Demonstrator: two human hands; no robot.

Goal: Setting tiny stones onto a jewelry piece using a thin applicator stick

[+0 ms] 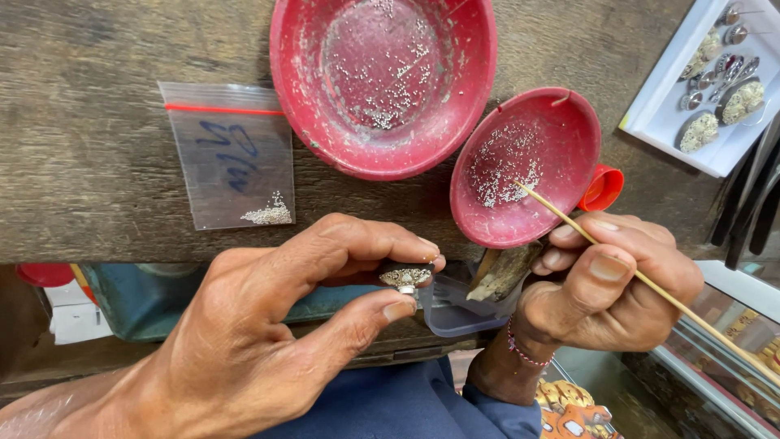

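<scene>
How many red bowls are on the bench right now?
2. The large red bowl sits at top centre; the smaller red bowl lies just right of it, overhanging the bench edge above the right hand. Others may lie outside the view.

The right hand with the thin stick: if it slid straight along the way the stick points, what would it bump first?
Probably the small red dish: the right hand aims its thin stick up-left, its tip already over the tiny silvery beads there, though the height is unclear.

Small bead-studded piece [405, 278] pinched level, thin wooden stick [642, 280] slanting
</scene>
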